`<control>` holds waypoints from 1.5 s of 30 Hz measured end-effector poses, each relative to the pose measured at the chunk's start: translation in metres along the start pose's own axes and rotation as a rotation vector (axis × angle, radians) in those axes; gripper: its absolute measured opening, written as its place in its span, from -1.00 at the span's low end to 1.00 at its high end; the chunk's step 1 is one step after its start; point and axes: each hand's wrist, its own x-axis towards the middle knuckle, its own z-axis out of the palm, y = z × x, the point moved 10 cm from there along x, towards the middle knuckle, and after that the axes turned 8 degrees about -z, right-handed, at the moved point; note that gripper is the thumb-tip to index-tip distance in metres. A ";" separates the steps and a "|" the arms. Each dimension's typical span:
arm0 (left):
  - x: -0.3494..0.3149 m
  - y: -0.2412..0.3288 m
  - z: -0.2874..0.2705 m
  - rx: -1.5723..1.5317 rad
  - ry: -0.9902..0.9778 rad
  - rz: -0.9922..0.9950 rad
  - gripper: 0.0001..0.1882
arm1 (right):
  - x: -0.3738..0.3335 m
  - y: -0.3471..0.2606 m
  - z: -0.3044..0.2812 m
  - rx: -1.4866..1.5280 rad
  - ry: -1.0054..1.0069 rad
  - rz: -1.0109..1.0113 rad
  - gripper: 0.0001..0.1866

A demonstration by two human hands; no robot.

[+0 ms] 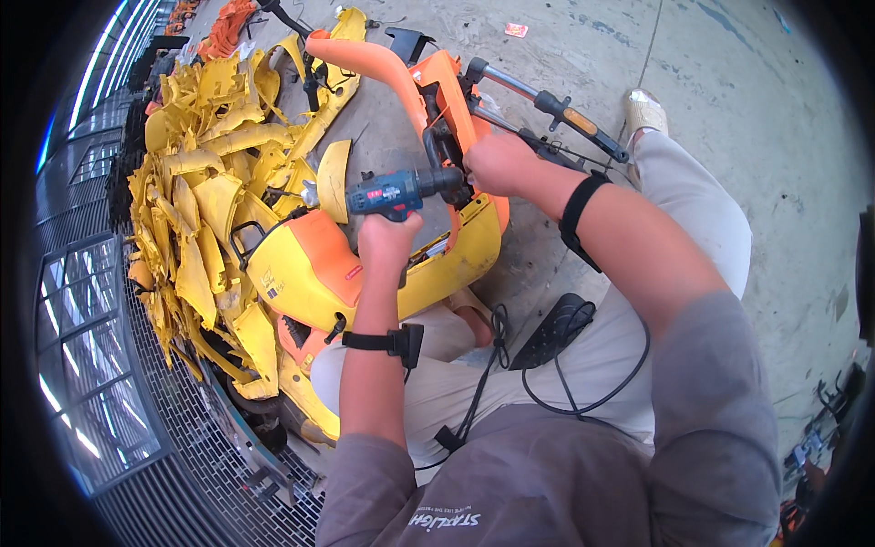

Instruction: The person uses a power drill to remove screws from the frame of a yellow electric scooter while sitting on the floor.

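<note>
My left hand (386, 239) is wrapped round the grip of a blue cordless drill (387, 193), whose dark chuck points right. Close to the chuck, the fingers of my right hand (499, 166) are curled in against an orange body panel (448, 87); whatever they pinch is hidden. Both hands are over a yellow-and-orange scooter body (456, 264) standing between my legs. An orange seat-like part (326, 255) lies under my left wrist. To the right of my right hand, a fork leg (556, 105) with an orange reflector sticks out.
A big heap of yellow plastic panels (205, 164) fills the left side. Orange pieces (228, 27) lie beyond it. Black cables (583, 410) loop over my lap, beside a dark pedal-like part (551, 330). A small red packet (516, 30) lies on the concrete floor (784, 137).
</note>
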 end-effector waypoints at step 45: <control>0.040 -0.021 0.019 -0.238 -0.194 -0.045 -0.61 | 0.025 -0.014 -0.023 -0.083 0.080 0.005 -0.85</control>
